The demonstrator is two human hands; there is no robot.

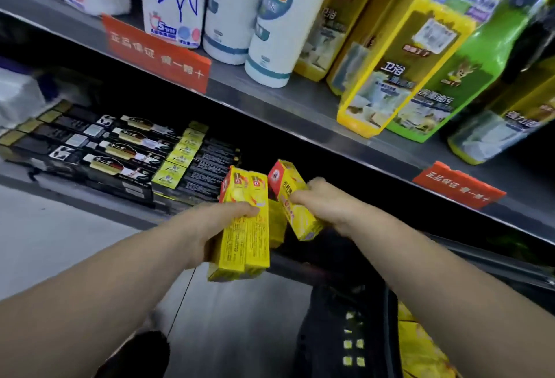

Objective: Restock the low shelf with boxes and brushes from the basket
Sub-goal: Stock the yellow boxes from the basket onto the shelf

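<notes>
Beneath the grey upper shelf (270, 101) of paper rolls (228, 17) and bottles (390, 71), the low shelf (75, 188) carries rows of black boxes (120, 155) above pale floor (60, 242). Lower right, a black basket (345, 332) holds what look like yellow packs (420, 344). Curled fingers of the left hand (222, 221) grip stacked yellow boxes (246, 242), the right hand (324, 200) one red-ended box (291, 197), both just before the low shelf

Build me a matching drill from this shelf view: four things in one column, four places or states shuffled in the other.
Things:
1 left hand
2 right hand
3 black boxes
4 basket

Places or states:
A grips a single yellow box
B lying in rows, left of both hands
C dark, at lower right under the arms
D grips a yellow stack of boxes

Pairs: 1-D, 2-A, 3-B, 4-C
</notes>
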